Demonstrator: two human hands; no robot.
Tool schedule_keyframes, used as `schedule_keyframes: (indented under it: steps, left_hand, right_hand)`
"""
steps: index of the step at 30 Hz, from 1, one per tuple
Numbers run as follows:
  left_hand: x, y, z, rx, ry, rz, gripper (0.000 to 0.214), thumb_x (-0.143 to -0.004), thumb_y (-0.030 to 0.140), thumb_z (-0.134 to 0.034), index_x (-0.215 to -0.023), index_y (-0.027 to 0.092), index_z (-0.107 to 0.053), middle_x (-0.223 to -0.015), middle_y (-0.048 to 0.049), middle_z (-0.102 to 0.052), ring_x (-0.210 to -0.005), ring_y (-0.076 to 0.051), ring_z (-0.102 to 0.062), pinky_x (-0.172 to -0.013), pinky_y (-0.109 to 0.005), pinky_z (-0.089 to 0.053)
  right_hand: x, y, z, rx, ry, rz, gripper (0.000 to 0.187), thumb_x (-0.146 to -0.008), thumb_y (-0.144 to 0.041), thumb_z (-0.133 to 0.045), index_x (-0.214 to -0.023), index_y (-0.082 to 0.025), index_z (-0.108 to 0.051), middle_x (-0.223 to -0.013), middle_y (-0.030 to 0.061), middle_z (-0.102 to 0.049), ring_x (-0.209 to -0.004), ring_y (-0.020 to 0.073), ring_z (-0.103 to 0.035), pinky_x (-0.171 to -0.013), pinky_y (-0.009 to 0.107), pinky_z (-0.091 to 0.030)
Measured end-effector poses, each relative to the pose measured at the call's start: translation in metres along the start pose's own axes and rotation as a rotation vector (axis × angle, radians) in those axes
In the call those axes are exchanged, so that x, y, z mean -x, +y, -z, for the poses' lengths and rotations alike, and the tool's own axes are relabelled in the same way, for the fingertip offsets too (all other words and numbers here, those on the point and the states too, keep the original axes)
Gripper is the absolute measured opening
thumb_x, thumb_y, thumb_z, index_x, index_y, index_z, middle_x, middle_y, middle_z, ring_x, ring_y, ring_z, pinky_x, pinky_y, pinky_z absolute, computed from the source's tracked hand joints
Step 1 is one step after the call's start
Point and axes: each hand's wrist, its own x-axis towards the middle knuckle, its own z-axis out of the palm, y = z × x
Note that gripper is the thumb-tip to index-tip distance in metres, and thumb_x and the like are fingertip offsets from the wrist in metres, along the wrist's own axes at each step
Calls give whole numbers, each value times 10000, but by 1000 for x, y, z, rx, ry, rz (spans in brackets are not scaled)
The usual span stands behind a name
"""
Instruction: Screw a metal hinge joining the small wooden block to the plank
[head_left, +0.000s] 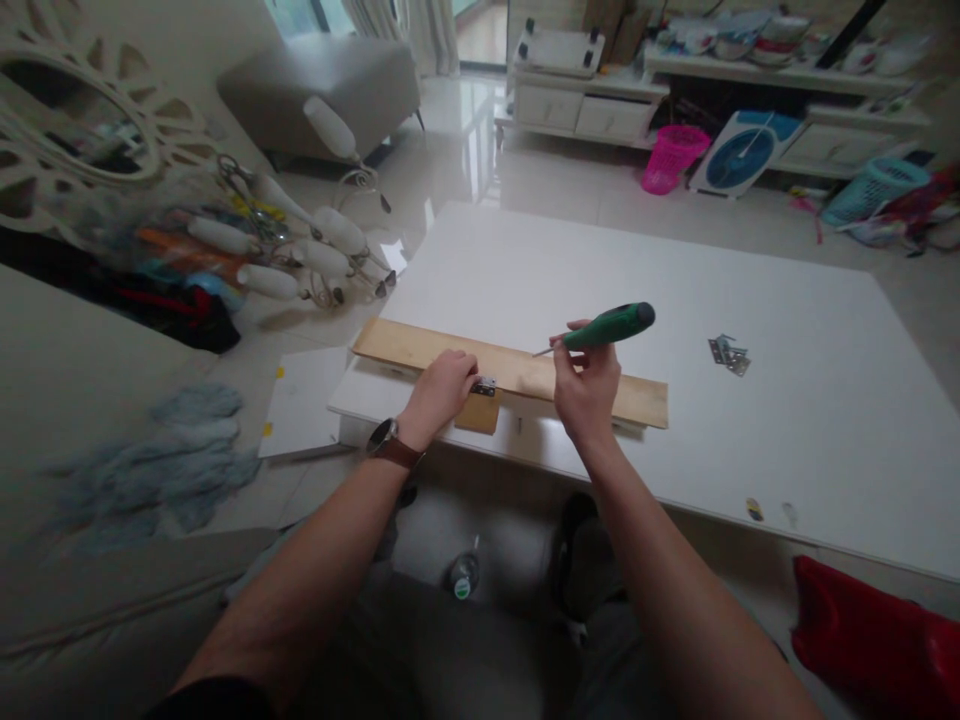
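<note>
A long light wooden plank (525,372) lies along the near edge of a white table (675,300). A small metal hinge (486,385) sits on the plank over a small wooden block (478,412) at the table's edge. My left hand (442,390) rests curled on the plank, its fingers pressed at the hinge. My right hand (586,385) is closed round a green-handled screwdriver (607,326), held above the plank with its thin tip pointing left and down.
A few loose metal hinges (729,354) lie on the table to the right. A sheet of paper (304,400) and a white chandelier (300,250) are on the floor at left. A red object (870,640) is at lower right, a bottle (464,574) between my legs.
</note>
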Motion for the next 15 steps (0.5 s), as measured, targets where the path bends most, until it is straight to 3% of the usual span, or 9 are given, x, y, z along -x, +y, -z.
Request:
schedule_keyframes:
  steps: [6, 15]
  left_hand:
    - [0, 1, -3, 5, 2, -5, 81, -985, 212, -614, -956, 188, -685, -974, -101, -687, -989, -263, -613, -894, -372, -489]
    - [2, -8, 1, 64, -21, -52, 209, -983, 136, -532, -956, 189, -733, -986, -96, -697, -1001, -247, -626, -893, -354, -499]
  right_hand:
    - [3, -4, -7, -12, -33, -4, 239, -932, -267, -629, -1169, -233, -629, -951, 65, -772, -860, 208, -743, -655, 324, -581]
    - [4, -8, -1, -49, -62, -32, 263, -910, -280, -652, -1169, -236, -650, -938, 59, -781, -884, 219, -757, -675, 335, -585]
